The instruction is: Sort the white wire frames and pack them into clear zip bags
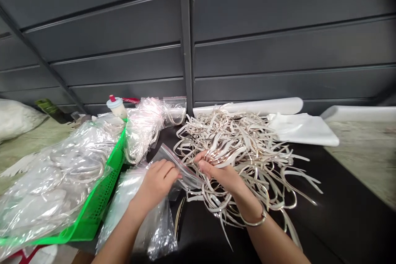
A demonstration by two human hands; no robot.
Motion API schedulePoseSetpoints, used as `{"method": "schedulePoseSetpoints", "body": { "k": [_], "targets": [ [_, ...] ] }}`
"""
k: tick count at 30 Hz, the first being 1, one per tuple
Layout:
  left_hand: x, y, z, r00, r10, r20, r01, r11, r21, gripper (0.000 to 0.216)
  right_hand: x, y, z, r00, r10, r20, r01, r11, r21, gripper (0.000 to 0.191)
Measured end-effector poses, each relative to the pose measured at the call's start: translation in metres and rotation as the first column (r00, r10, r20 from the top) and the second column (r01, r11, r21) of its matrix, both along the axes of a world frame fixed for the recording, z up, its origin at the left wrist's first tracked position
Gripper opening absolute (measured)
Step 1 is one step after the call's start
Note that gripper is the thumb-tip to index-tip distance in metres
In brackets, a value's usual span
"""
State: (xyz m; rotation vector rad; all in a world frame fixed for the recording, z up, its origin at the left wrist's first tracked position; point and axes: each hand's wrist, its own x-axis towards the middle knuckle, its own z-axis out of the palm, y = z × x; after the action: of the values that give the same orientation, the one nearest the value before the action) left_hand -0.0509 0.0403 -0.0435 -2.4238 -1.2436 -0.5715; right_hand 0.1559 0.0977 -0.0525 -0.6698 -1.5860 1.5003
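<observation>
My left hand pinches the edge of a small clear plastic bag that lies open on the dark table. My right hand is closed round a bunch of thin curved metal bands, held at the bag's mouth. A metal bangle circles my right wrist. Behind and to the right of my right hand spreads a large heap of the same pale curved bands. Under my left forearm lies a stack of empty clear bags.
A green plastic basket at left holds several filled clear bags. More filled bags and a small bottle with a red cap stand behind it. White foam sheets lie at back right. A grey panelled wall rises behind.
</observation>
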Motion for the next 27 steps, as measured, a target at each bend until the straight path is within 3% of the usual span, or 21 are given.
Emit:
{"method": "schedulePoseSetpoints", "body": {
  "k": [6,8,10,12,14,16,21,27],
  "targets": [
    [0.029,0.029,0.007,0.980,-0.166,-0.112,0.172,0.984,0.048,0.016,0.014,0.006,0.016,1.000,0.027,0.008,-0.027,0.998,0.054,0.020],
    [0.034,0.037,0.008,0.978,-0.189,-0.085,0.191,0.981,0.023,0.017,0.018,0.007,0.020,1.000,0.014,0.002,-0.014,0.998,0.066,0.019],
    [0.038,0.043,0.010,0.980,-0.196,0.039,0.198,0.978,-0.061,0.016,0.022,0.008,0.022,1.000,-0.004,-0.008,0.005,0.997,0.083,0.019],
    [0.043,0.047,0.016,0.956,-0.163,0.243,0.218,0.950,-0.222,0.017,0.022,0.009,0.020,1.000,-0.022,-0.016,0.024,0.995,0.093,0.019],
    [0.048,0.049,0.022,0.902,-0.085,0.422,0.263,0.885,-0.385,0.023,0.021,0.010,0.016,0.999,-0.036,-0.027,0.039,0.995,0.097,0.019],
    [0.052,0.051,0.026,0.864,0.012,0.503,0.270,0.833,-0.483,0.032,0.019,0.011,0.011,0.998,-0.054,-0.042,0.058,0.993,0.102,0.021],
    [0.059,0.053,0.029,0.840,0.161,0.518,0.199,0.796,-0.571,0.036,0.014,0.013,0.003,0.998,-0.033,-0.054,0.039,0.992,0.118,0.023],
    [0.057,0.051,0.027,0.780,0.172,0.601,0.300,0.741,-0.601,0.036,0.015,0.014,0.001,0.999,0.028,-0.044,-0.023,0.994,0.103,0.025]
  ]
}}
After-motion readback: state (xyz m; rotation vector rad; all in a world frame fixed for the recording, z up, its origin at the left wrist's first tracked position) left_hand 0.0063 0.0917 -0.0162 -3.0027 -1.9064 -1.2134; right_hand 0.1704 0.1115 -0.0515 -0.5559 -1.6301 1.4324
